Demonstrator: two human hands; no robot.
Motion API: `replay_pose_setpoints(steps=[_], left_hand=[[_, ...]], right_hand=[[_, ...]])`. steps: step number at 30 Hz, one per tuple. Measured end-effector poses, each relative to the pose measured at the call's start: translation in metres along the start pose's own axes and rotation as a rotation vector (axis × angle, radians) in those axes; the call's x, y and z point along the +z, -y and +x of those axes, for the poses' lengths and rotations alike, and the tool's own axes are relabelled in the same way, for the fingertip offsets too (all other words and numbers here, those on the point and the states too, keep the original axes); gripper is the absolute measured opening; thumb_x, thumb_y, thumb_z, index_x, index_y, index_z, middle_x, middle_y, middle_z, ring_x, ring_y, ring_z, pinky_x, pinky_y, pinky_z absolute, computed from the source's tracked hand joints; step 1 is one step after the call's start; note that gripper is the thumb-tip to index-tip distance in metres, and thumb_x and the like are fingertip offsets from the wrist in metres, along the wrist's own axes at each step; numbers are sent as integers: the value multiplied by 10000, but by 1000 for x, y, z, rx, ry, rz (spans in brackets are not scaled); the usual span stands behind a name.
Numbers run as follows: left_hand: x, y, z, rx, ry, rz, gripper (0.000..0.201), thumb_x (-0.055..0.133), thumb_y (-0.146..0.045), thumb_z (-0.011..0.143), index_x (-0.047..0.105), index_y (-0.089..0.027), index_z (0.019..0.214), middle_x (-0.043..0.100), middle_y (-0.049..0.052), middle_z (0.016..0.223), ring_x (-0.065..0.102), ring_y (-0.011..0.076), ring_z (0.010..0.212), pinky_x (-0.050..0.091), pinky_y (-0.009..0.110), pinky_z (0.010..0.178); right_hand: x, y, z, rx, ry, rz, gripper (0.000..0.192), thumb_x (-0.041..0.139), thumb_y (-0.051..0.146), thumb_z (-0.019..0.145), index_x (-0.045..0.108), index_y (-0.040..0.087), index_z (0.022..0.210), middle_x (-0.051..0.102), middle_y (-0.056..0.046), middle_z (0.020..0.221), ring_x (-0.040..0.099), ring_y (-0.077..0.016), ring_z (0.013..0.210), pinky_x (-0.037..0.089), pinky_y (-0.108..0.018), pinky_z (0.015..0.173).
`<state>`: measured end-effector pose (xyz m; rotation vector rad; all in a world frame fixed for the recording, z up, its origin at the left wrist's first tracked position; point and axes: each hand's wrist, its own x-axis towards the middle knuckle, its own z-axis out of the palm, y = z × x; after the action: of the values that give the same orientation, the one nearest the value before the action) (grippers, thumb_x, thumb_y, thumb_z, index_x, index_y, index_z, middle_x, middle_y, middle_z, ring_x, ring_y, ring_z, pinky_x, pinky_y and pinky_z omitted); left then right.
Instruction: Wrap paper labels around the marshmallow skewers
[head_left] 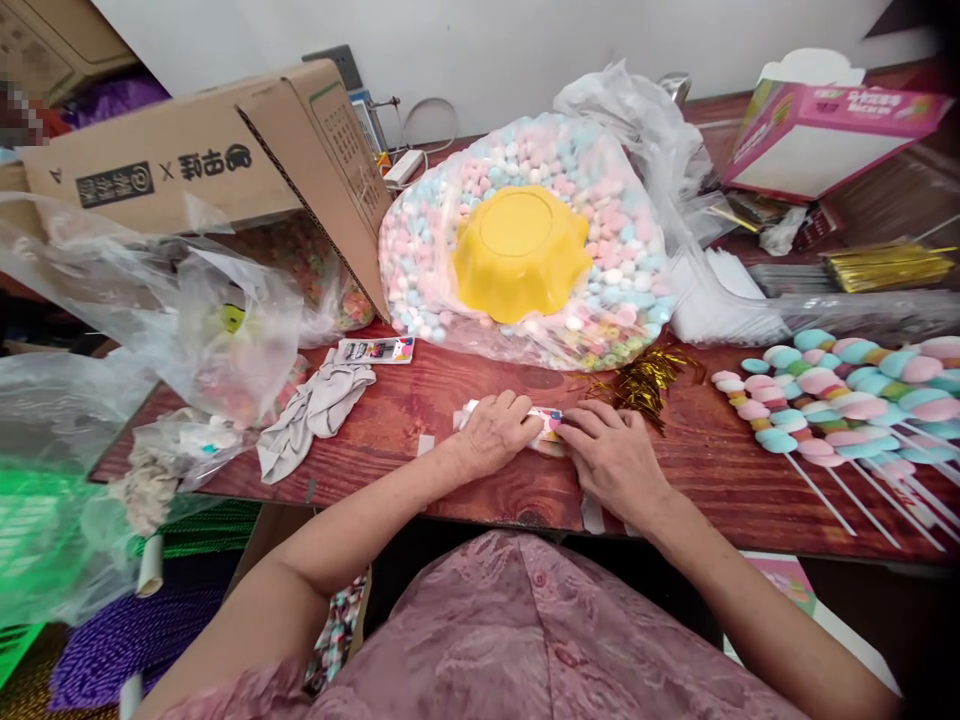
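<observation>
Near the front edge of the wooden table, both hands are on a small white printed packet (549, 424) with coloured spots. My left hand (496, 436) has its fingers curled over the packet's left part and covers most of it. At the other end, the thumb and fingers of my right hand (616, 458) pinch the packet's edge. Something pale lies under it, mostly hidden. Just beyond my right hand is a bunch of gold tinsel (646, 385). A similar printed packet (375, 349) lies to the left, beside crumpled grey gloves (319, 410).
A big clear bag of pastel marshmallows (427, 240) stands behind the hands, with an upturned yellow bowl (521, 250) on it. Marshmallow skewers (840, 400) lie at right, below gold twist ties (889, 268). A cardboard box (187, 165) and plastic bags (232, 310) crowd the left.
</observation>
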<state>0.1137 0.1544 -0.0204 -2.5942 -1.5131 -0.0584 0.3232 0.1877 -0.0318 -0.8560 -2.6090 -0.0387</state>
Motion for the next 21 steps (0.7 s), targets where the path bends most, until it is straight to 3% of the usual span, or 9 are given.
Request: replay_pose_setpoints(steps=[5,10,14,17,21], left_hand=[[-3,-5,-6,-165,111,-164,244,487,-79,829,576,-171,1038,560,103,1042,508,251,957,451,358,758],[-24,1,-11,-136,286,-341,324,625,-206,776,566,-179,1093,533,98,1085,500,263,996,471,398,858],[-27,1,-22,-195,194,-397,629,743,-369,736,507,-170,1284,501,125,1219,445,300,1126,436,446,977],[-26,-1,-27,-275,146,-393,816,775,-387,714,411,-142,1403,433,168,1385,376,344,1224,391,500,1027],[-22,0,-28,-250,200,-506,565,662,-256,817,478,-173,1344,544,121,1330,438,300,1184,384,490,1024]], right_hand=[[0,3,-26,164,49,27,261,552,175,895,685,212,1116,676,-73,1203,541,-254,1135,381,-390,854],[7,7,-37,249,5,100,275,490,151,913,677,184,1112,681,-89,1184,604,-251,1046,453,-395,824],[15,-2,-42,269,-166,271,283,442,139,924,660,153,1104,692,-118,1119,644,-226,1015,519,-362,866],[18,-6,-39,312,-162,365,296,438,157,925,644,155,1138,705,-116,1062,674,-225,946,549,-361,822],[18,4,-27,334,-71,474,386,434,164,906,599,169,1254,708,-120,1117,683,-239,981,559,-391,845]])
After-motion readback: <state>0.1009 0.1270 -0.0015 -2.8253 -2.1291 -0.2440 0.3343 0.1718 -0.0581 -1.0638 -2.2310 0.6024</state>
